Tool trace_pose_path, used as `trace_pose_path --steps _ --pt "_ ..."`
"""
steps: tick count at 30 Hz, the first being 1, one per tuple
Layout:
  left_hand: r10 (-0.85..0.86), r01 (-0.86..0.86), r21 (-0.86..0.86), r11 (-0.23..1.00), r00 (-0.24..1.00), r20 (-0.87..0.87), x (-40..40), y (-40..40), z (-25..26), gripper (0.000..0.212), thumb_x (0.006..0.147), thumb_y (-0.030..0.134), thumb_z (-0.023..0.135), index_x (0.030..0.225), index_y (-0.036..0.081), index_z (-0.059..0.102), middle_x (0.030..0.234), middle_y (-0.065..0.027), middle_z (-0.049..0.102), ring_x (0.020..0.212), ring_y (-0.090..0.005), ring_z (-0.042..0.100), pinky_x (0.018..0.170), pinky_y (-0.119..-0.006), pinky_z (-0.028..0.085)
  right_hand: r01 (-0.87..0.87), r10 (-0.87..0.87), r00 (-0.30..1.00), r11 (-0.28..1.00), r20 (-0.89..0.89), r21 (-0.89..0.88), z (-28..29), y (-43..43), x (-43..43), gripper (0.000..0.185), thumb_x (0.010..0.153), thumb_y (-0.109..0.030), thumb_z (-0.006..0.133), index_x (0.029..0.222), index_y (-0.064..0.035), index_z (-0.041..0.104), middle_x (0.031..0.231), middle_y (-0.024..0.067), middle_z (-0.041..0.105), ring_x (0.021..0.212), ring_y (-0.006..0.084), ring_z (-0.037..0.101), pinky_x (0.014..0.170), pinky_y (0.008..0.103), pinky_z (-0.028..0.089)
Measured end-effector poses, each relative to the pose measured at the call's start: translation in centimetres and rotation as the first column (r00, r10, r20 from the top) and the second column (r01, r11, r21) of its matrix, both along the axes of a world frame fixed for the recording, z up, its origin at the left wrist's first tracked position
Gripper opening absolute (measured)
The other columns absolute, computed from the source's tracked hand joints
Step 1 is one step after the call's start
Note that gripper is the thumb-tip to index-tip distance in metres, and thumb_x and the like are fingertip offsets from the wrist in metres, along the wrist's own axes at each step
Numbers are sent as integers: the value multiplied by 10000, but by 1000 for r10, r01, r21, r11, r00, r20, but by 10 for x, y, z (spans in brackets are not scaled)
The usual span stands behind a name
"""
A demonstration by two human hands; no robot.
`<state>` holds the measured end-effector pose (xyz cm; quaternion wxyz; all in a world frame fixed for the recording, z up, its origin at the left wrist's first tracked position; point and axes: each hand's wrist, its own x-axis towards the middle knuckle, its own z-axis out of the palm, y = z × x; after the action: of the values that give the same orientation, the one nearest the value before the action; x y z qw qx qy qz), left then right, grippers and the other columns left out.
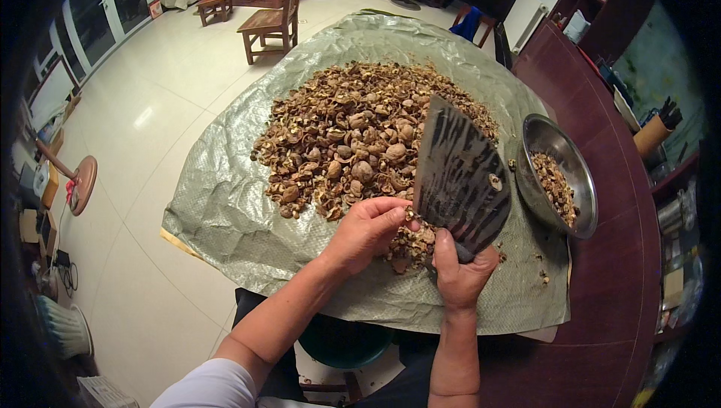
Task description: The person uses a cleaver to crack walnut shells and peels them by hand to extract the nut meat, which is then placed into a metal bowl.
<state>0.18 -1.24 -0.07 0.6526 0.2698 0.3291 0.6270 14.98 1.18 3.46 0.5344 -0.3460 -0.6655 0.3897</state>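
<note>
A heap of walnuts and cracked walnut shells [360, 126] lies on a grey-green woven plastic sheet [219, 205]. My right hand [464, 275] grips the handle end of a broad dark metal blade [459, 177], which stands tilted over the heap's right side. A pale bit of walnut sticks to its face. Between the thumb and fingers of my left hand [366, 233] is a small piece of walnut [409, 214], close to the blade's lower left edge. Small fragments [403, 250] lie beneath my hands. At the right, a steel bowl [586, 194] leans tilted, holding walnut pieces [552, 183].
The sheet covers part of a dark red table [608, 256]. Beneath the near edge is a dark green basin [346, 346]. Wooden chairs [270, 22] stand beyond on the tiled floor. A brush holder [653, 135] is at the far right.
</note>
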Motion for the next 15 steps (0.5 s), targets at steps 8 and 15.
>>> trace_pose_path --steps 8,15 --pt "-14 14 45 999 1000 6 -1 2 -3 238 871 193 510 1044 35 551 813 -18 618 457 -8 333 397 -150 249 6 -7 999 1000 37 18 1 0 2 83 739 -5 586 813 18 615 678 13 615 579 69 531 535 228 426" --pt "-25 24 52 998 1000 16 -1 2 -4 257 871 202 509 1054 26 545 806 -22 615 458 -14 338 395 -154 248 -10 9 999 999 40 30 5 0 0 74 740 -4 586 808 17 607 668 7 606 569 60 517 528 226 421"
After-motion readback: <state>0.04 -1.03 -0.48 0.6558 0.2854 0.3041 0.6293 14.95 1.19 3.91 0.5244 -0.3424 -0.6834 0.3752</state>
